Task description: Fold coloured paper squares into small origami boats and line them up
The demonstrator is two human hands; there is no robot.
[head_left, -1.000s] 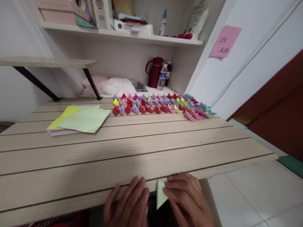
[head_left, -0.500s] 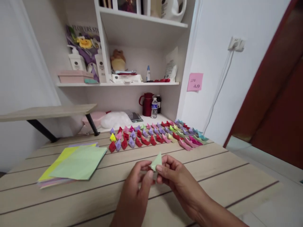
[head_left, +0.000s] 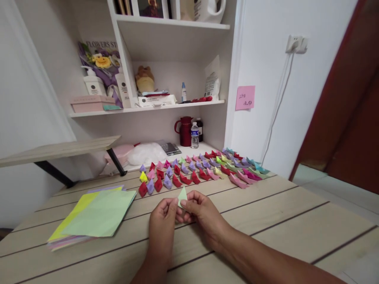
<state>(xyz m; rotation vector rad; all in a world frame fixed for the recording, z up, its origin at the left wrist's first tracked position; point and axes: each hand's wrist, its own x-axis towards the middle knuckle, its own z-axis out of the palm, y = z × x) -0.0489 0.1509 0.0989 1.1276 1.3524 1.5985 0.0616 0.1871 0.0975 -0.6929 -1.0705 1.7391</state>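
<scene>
A small piece of folded light green paper [head_left: 182,195] is held up over the table, its pointed tip upward. My left hand [head_left: 164,217] pinches its left side between thumb and fingers. My right hand [head_left: 197,209] grips the right side, with the thumb pressed on the front. The fingers hide the lower part of the paper. Beyond my hands stand rows of small folded paper boats [head_left: 185,178] in red, pink, purple, yellow, green and blue. To the left lies a stack of square coloured paper [head_left: 97,215], light green on top.
A small raised wooden shelf on black legs [head_left: 65,150] stands at the table's left back. Behind the table, a white shelf unit holds a red jug [head_left: 185,132] and a water bottle [head_left: 194,136]. A pink note [head_left: 245,98] sticks to the wall.
Both hands and the folded paper have moved a little left in view. My left fingers have closed in on the paper, nearer to my right hand. The camera view has shifted slightly.
</scene>
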